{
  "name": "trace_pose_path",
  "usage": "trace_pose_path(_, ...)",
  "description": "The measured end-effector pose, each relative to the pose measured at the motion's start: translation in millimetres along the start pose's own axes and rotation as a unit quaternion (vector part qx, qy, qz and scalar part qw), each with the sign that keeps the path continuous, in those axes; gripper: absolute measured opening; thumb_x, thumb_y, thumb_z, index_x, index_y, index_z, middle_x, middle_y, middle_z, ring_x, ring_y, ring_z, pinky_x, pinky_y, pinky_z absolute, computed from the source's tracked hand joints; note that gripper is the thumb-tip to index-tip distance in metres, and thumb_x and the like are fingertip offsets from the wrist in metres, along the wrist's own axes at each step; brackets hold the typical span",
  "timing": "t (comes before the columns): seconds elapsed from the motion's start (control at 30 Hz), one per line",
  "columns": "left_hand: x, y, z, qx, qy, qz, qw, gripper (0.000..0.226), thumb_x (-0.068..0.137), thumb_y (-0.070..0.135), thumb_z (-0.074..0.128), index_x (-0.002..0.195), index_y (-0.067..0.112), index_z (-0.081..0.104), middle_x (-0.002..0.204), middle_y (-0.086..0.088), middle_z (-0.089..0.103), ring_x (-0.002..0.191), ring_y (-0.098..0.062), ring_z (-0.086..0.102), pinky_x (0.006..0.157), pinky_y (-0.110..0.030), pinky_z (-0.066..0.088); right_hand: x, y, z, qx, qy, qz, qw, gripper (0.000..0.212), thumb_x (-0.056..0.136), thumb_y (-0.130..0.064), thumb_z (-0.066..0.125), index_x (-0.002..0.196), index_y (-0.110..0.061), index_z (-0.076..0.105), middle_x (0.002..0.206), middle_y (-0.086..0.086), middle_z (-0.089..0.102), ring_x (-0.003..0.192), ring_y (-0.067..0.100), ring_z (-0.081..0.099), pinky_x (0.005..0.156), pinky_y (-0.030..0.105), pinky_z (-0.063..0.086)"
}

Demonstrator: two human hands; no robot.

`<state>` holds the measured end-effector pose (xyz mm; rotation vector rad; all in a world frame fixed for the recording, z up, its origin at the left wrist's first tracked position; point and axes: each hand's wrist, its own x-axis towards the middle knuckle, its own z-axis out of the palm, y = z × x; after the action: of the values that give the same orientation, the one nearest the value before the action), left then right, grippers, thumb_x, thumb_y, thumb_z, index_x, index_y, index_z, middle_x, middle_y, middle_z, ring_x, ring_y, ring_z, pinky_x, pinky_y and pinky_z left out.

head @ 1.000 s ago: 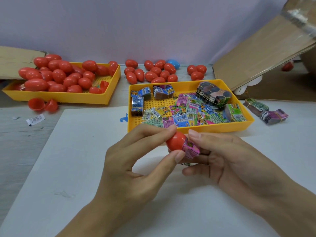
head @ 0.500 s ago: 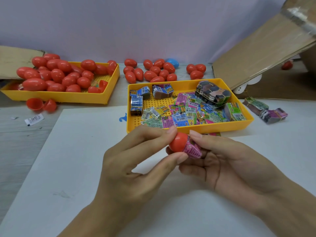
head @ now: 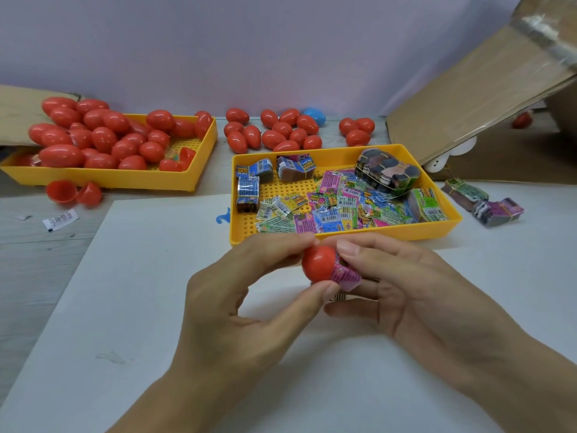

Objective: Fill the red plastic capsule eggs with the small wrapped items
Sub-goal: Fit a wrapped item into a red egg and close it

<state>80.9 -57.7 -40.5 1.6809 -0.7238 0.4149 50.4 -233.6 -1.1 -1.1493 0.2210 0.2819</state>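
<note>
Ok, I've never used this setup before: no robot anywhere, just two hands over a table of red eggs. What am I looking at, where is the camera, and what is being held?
There is no machine here: a person works with bare hands, and the one camera sits on their head, looking forward and down.

The left hand pinches a red egg half between thumb and fingers. The right hand holds a pink wrapped item that sticks out of that half, so the capsule is not yet closed.

Everything rests on a white sheet on the table. Behind the hands, a yellow tray holds loose and bundled wrapped items. To the left, a second yellow tray is heaped with red eggs, and an opened egg lies in front of it. More red eggs and one blue egg sit by the wall.
</note>
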Motion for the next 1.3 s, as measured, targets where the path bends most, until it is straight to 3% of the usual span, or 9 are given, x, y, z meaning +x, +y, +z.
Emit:
trace_pose_path(0.4, 4.1, 2.5, -0.1, 0.017, -0.04, -0.05, 0.998, 0.034, 0.081, 0.03, 0.078, 0.113, 0.022, 0.07, 0.118, 0.018, 0.071, 0.116, -0.003, 0.065, 0.099, -0.021, 0.049, 2.3, 1.5, -3.1, -0.003, 0.013, 0.003, 1.0, 0.039, 0.064, -0.025, 0.071, 0.099, -0.008, 0.079, 0.101, 0.017, 0.075, 0.083, 0.019, 0.071, 0.066, 0.028, 0.061)
trace_pose_path(0.53, 1.1, 0.0, 2.6, 0.032, -0.032, -0.024, 0.999, 0.037, 0.08, 0.028, 0.077, 0.114, 0.013, 0.071, 0.111, 0.001, 0.072, 0.102, -0.019, 0.07, 0.087, -0.031, 0.057, 2.5, 4.1, -1.0, -0.021, 0.031, -0.008, 0.999, 0.037, 0.062, -0.028, 0.075, 0.095, -0.012, 0.079, 0.096, 0.017, 0.076, 0.077, 0.02, 0.069, 0.059, 0.026, 0.058)
trace_pose_path(0.63, 1.1, -2.4, 2.5, -0.024, -0.004, -0.031, 0.999, 0.034, 0.078, 0.021, 0.08, 0.11, 0.011, 0.071, 0.103, -0.005, 0.069, 0.089, -0.028, 0.07, 0.077, -0.035, 0.06, 1.8, 6.7, -0.5, -0.057, 0.041, -0.04, 0.997, 0.026, 0.062, -0.025, 0.087, 0.085, -0.015, 0.079, 0.087, 0.013, 0.075, 0.075, 0.018, 0.067, 0.059, 0.027, 0.056)
trace_pose_path(0.77, 0.6, -2.9, 2.5, -0.085, -0.012, -0.042, 0.995, 0.031, 0.078, 0.013, 0.079, 0.108, 0.01, 0.073, 0.107, -0.006, 0.066, 0.094, -0.026, 0.072, 0.083, -0.034, 0.061, 1.0, 6.9, -1.6, -0.102, 0.046, -0.105, 0.988, 0.027, 0.063, -0.028, 0.087, 0.087, -0.017, 0.08, 0.085, 0.008, 0.076, 0.076, 0.017, 0.07, 0.063, 0.029, 0.058)
trace_pose_path(0.87, -0.1, -2.2, 3.2, -0.092, -0.012, -0.051, 0.994, 0.033, 0.077, 0.013, 0.08, 0.109, 0.009, 0.072, 0.107, -0.005, 0.068, 0.098, -0.027, 0.071, 0.084, -0.034, 0.061, 0.6, 8.9, -1.3, -0.1, 0.052, -0.131, 0.985, 0.03, 0.064, -0.032, 0.076, 0.09, -0.017, 0.081, 0.088, 0.01, 0.077, 0.08, 0.02, 0.073, 0.066, 0.031, 0.06)
trace_pose_path(1.03, 0.0, 0.6, 3.1, -0.113, -0.001, -0.097, 0.989, 0.02, 0.077, 0.018, 0.08, 0.096, 0.013, 0.075, 0.102, -0.001, 0.071, 0.099, -0.026, 0.071, 0.081, -0.03, 0.06, -2.2, 14.2, 4.6, -0.111, 0.033, -0.184, 0.976, 0.028, 0.068, -0.026, 0.074, 0.094, -0.024, 0.081, 0.087, 0.005, 0.078, 0.079, 0.014, 0.074, 0.068, 0.021, 0.058)
trace_pose_path(1.17, 3.3, 6.2, 2.3, -0.142, -0.009, -0.161, 0.977, 0.021, 0.078, 0.027, 0.076, 0.099, 0.023, 0.077, 0.099, -0.004, 0.071, 0.088, -0.026, 0.072, 0.075, -0.027, 0.06, 0.2, 16.3, -0.5, -0.104, 0.063, -0.212, 0.97, 0.034, 0.059, -0.021, 0.082, 0.092, -0.012, 0.078, 0.089, 0.006, 0.077, 0.084, 0.019, 0.075, 0.067, 0.021, 0.058)
trace_pose_path(1.3, 4.5, 9.7, 3.0, -0.188, 0.01, -0.227, 0.956, 0.021, 0.073, 0.034, 0.076, 0.091, 0.023, 0.078, 0.083, -0.005, 0.076, 0.075, -0.018, 0.074, 0.066, -0.021, 0.058, 0.7, 22.3, 0.1, -0.201, 0.052, -0.305, 0.93, 0.02, 0.071, -0.016, 0.088, 0.088, -0.015, 0.077, 0.099, 0.0, 0.071, 0.097, 0.02, 0.071, 0.077, 0.025, 0.059)
